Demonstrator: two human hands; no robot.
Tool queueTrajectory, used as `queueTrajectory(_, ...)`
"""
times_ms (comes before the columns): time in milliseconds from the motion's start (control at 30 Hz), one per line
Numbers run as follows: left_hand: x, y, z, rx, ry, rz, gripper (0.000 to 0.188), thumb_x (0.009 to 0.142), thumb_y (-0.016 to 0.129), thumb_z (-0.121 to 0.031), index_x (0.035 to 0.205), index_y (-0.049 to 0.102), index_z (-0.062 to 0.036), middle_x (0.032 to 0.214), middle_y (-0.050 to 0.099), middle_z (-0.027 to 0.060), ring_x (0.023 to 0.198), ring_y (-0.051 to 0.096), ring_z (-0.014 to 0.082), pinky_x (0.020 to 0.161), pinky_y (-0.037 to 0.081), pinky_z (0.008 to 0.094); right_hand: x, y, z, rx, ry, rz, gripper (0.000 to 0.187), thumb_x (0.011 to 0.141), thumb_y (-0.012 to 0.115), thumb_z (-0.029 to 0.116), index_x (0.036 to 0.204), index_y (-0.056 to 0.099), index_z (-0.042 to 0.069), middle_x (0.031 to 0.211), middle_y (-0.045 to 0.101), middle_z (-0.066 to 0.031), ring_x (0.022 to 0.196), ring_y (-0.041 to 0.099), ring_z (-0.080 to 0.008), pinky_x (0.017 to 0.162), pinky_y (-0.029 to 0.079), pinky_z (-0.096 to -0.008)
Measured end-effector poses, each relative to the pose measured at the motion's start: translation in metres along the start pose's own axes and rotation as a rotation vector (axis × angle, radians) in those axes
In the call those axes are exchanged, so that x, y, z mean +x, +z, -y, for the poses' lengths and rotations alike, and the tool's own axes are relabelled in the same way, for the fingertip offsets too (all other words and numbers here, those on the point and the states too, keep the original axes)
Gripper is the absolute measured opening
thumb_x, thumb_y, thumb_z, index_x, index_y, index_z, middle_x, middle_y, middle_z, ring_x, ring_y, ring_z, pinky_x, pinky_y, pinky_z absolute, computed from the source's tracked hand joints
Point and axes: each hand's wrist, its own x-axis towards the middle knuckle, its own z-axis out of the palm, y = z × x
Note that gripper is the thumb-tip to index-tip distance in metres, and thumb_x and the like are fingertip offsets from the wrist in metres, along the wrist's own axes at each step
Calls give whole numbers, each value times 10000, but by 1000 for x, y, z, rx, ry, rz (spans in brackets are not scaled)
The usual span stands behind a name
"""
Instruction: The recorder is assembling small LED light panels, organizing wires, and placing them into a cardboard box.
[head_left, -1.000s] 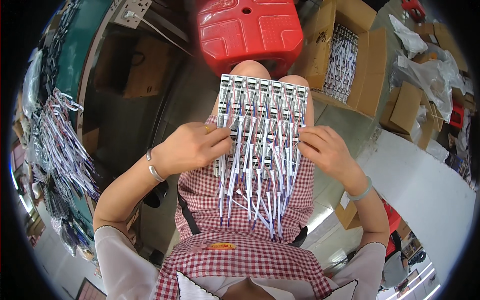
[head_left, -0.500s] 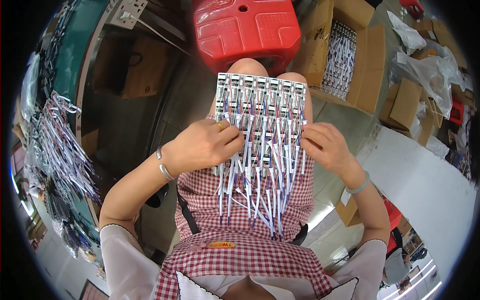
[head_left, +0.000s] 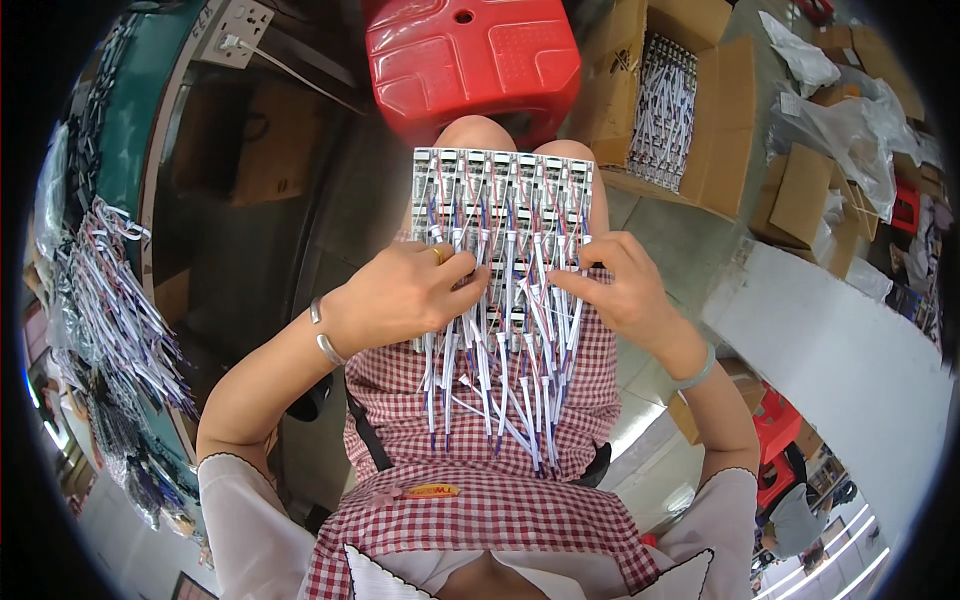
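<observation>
On my lap lies a panel of small circuit boards (head_left: pixel 503 170), its rows of dark and white parts facing up. Wires in white sleeves (head_left: pixel 503 385) trail from it toward my waist, several crossing one another, with blue and red strands showing. Over the panel's left part my left hand (head_left: pixel 415 285) is closed among the wires; its fingertips are partly hidden, so the hold is unclear. At the right side, my right hand (head_left: pixel 630 295) has its thumb stretched over the wires and its index finger apart from it, with nothing clearly held between them.
Ahead of my knees stands a red plastic stool (head_left: pixel 475 60). Similar wired panels fill an open cardboard box (head_left: pixel 715 130) at the far right. A bundle of sleeved wires (head_left: pixel 125 300) hangs by the green table (head_left: pixel 150 110) on the left. To the right is a pale surface (head_left: pixel 830 330).
My right hand has shifted left from the panel's right edge over the wires, its thumb and index finger spreading apart. My left hand keeps its place on the panel. The whole view has shifted slightly.
</observation>
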Motion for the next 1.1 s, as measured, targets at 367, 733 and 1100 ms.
queueTrajectory(367,9,-8,6,-19,85,65,236,777,604,-142,998,592,-62,881,555,39,771,616,166,666,527,295,8,-9,-1,-95,-146,139,206,763,603,125,957,631,61,1093,620,-47,1078,580,-218,902,487,-366)
queueTrajectory(733,-3,12,11,-139,0,-195,286,794,587,-118,1067,557,-37,889,571,46,747,616,181,609,502,306,20,-22,-7,-118,-241,262,142,768,595,137,900,593,83,1055,607,-34,1020,582,-208,856,485,-358)
queueTrajectory(1100,21,7,36,-383,-325,-482,190,888,612,-20,1075,575,-11,1071,654,169,1002,647,346,868,506,373,37,13,-32,734,351,-247,125,987,507,91,1081,527,11,1342,579,-158,1163,578,-323,966,449,-386)
